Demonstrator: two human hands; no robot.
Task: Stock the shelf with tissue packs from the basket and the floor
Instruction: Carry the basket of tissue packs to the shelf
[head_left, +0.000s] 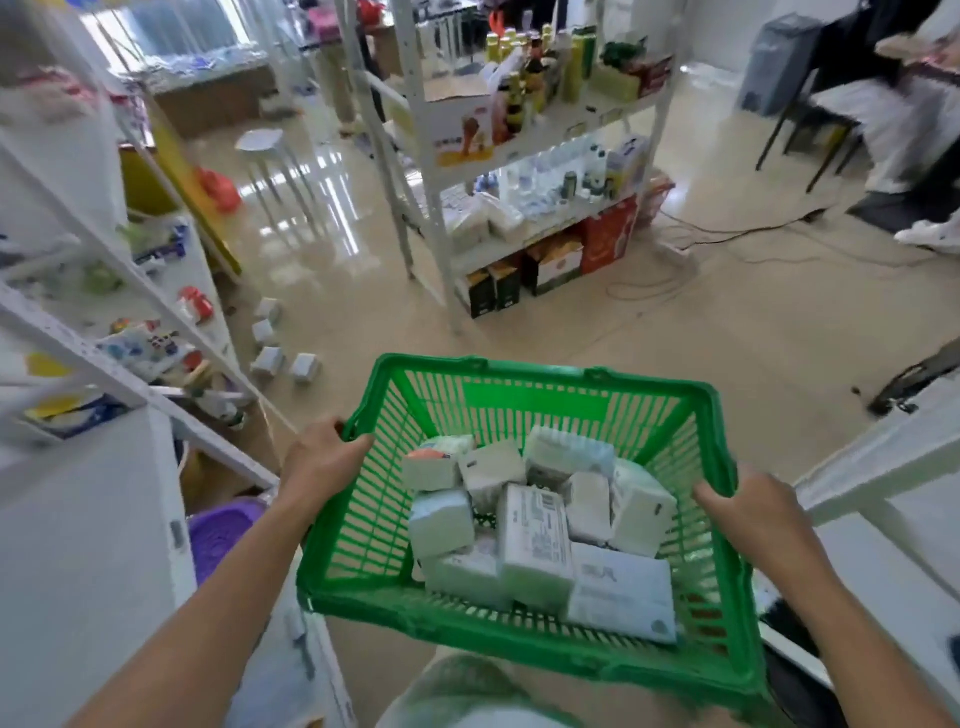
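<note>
1. The floor (571, 332) lay open ahead of the basket (535, 397), between the left shelf (104, 364) and the far shelf (519, 150); cables (727, 244) trailed over it on the right, near the far shelf's foot; a stool (262, 143) stood farther back on the left.
2. The left shelf's boards ran close along the left arm; a white frame (883, 457) stood just beside the right hand (753, 514); a purple tub (218, 530) sat low under the left shelf, near the left forearm.
3. The basket was held off the floor in front of the person, tilted a little, its far rim towards the open floor.
4. The left hand (322, 457) gripped the left rim near the far corner, fingers and thumb curled round it.
5. The right hand gripped the right rim about midway along, fingers curled over the edge.
6. The tissue packs (535, 535) lay heaped on the basket's bottom, between the two hands and below the rim; no finger touched them; some lay flat, some stood on edge.
7. Four floor packs (267, 359) lay scattered at the foot of the left shelf, beyond the left hand and well apart from it.
</note>
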